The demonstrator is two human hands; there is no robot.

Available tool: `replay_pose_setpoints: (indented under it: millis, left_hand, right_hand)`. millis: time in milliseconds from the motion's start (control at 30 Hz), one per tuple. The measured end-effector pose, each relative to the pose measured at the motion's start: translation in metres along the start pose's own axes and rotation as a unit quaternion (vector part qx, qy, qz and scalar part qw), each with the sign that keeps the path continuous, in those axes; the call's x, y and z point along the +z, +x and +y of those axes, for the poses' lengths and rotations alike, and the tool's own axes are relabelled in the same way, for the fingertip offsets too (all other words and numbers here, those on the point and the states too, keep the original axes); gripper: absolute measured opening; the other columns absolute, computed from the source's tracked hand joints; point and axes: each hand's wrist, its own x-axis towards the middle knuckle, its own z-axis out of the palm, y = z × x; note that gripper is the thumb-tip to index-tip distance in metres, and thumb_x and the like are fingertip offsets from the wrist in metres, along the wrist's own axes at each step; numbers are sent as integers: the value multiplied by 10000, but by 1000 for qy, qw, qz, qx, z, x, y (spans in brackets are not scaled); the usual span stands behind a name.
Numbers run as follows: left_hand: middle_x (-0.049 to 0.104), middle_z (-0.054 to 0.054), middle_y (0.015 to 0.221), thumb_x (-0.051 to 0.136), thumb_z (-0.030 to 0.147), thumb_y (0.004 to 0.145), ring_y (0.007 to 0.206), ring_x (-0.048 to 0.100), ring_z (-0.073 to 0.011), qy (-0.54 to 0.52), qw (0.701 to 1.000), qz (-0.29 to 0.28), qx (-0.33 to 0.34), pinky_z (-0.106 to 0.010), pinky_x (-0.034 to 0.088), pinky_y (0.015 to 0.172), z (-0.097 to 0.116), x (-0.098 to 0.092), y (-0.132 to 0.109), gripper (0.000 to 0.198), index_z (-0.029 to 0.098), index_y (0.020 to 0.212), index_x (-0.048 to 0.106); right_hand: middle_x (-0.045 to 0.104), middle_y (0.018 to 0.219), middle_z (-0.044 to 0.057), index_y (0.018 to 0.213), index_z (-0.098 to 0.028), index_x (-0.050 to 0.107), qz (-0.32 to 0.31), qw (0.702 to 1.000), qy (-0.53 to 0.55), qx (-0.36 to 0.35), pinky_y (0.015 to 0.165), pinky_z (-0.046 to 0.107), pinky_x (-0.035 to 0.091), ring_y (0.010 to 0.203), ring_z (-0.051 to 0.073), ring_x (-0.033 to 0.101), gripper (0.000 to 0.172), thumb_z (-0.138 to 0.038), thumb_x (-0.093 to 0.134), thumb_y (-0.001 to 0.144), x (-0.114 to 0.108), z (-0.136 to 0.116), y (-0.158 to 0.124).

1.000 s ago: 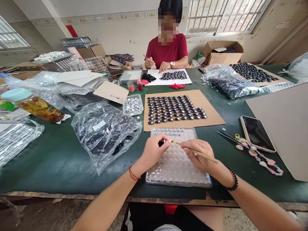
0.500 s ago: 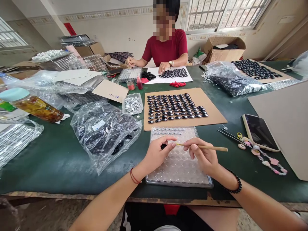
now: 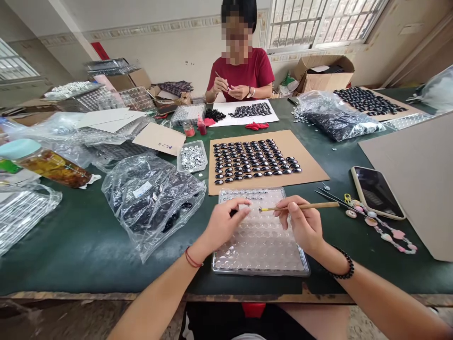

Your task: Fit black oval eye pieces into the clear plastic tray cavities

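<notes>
My left hand [image 3: 223, 223] is pinched on a small black piece [image 3: 233, 213] above a clear plastic tray of round cells [image 3: 260, 245]. My right hand [image 3: 300, 222] holds a thin wooden stick [image 3: 300, 206] that lies level, its tip pointing left toward the black piece. Only the tray's far row [image 3: 244, 192] has pieces in it. Beyond the tray lies a brown cardboard sheet [image 3: 311, 165] with rows of black oval pieces [image 3: 255, 160]. A small clear box of silvery discs [image 3: 192, 157] stands left of the sheet.
A plastic bag of black pieces [image 3: 152, 198] lies at the left. A phone [image 3: 377, 191], tweezers [image 3: 332, 197] and a bead strap [image 3: 385, 231] lie at the right, beside a big board [image 3: 417, 174]. Across the green table [image 3: 81, 236] a person in a red shirt [image 3: 244, 73] works.
My right hand has turned the stick from slanted to level and lifted it a little. The left hand keeps its pinch. The person opposite has brought both hands together.
</notes>
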Motion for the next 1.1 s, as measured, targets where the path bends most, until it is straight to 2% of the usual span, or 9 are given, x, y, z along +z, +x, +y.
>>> replay_pose_setpoints:
  millis: [67, 167, 200, 267, 400, 533, 700, 900, 1100]
  left_hand:
    - [369, 80, 448, 596, 314, 768, 378, 310, -46, -171, 982, 70, -40, -168, 246, 386, -2, -20, 17, 183, 168, 869, 639]
    - [272, 105, 427, 522, 276, 832, 326, 226, -23, -410, 897, 127, -101, -130, 199, 337, -11, -44, 38, 142, 146, 824, 579]
    - [263, 108, 421, 508, 278, 843, 315, 218, -21, -439, 878, 135, -135, -126, 186, 325, -15, -46, 41, 147, 146, 801, 558]
    - [273, 108, 419, 532, 295, 829, 309, 223, -18, -443, 873, 127, -157, -128, 179, 315, -19, -42, 39, 170, 148, 744, 518]
    - [382, 92, 468, 598, 351, 767, 346, 292, -15, -305, 942, 44, -130, -128, 205, 347, -11, -12, 16, 214, 164, 753, 495]
    - [503, 47, 540, 555, 360, 780, 454, 425, -64, -39, 995, -59, -75, -175, 321, 440, 2, 12, -6, 196, 168, 813, 575]
    - [596, 13, 596, 561, 373, 768, 520, 473, -100, 144, 982, -121, 3, -213, 342, 508, -3, 22, -13, 219, 172, 727, 637]
    - [631, 2, 664, 624, 400, 709, 520, 480, -111, 148, 982, -116, -18, -219, 357, 512, -9, 21, -11, 283, 202, 909, 659]
    - [575, 22, 571, 608, 364, 726, 498, 468, -114, 149, 982, -111, -23, -216, 339, 496, -6, 20, -10, 292, 210, 971, 654]
  right_hand:
    - [583, 646, 17, 855, -176, 600, 22, 1000, 11, -6, 405, 229, 350, 410, 75, 451, 242, -292, 393, 904, -2, -3, 2]
    - [573, 596, 11, 846, -177, 607, 26, 1000, 14, -6, 416, 227, 359, 427, 85, 469, 239, -294, 405, 898, -3, -5, 3]
    - [569, 585, 9, 844, -177, 608, 24, 1000, 9, -5, 420, 228, 363, 431, 87, 472, 238, -297, 409, 896, -3, -5, 3]
    - [571, 590, 10, 845, -176, 606, 16, 1000, -10, -4, 425, 231, 369, 426, 85, 465, 235, -300, 413, 893, -2, -4, 2]
    - [581, 638, 23, 846, -178, 588, -13, 999, -35, -7, 405, 225, 354, 426, 82, 451, 224, -288, 400, 898, 0, 0, 1]
    - [581, 665, 30, 860, -185, 579, -38, 996, -69, -38, 420, 230, 364, 445, 88, 451, 220, -276, 383, 901, 0, 2, -2]
    - [590, 685, 32, 895, -200, 573, -103, 979, -147, -97, 484, 249, 401, 502, 109, 496, 188, -235, 388, 887, -3, -2, -7]
    - [609, 690, 41, 870, -196, 540, -183, 928, -252, -207, 556, 270, 403, 582, 136, 537, 151, -172, 392, 856, 0, -7, -5]
    - [606, 662, 31, 829, -187, 530, -178, 915, -300, -203, 544, 263, 379, 544, 127, 498, 139, -158, 395, 847, 2, -6, -4]
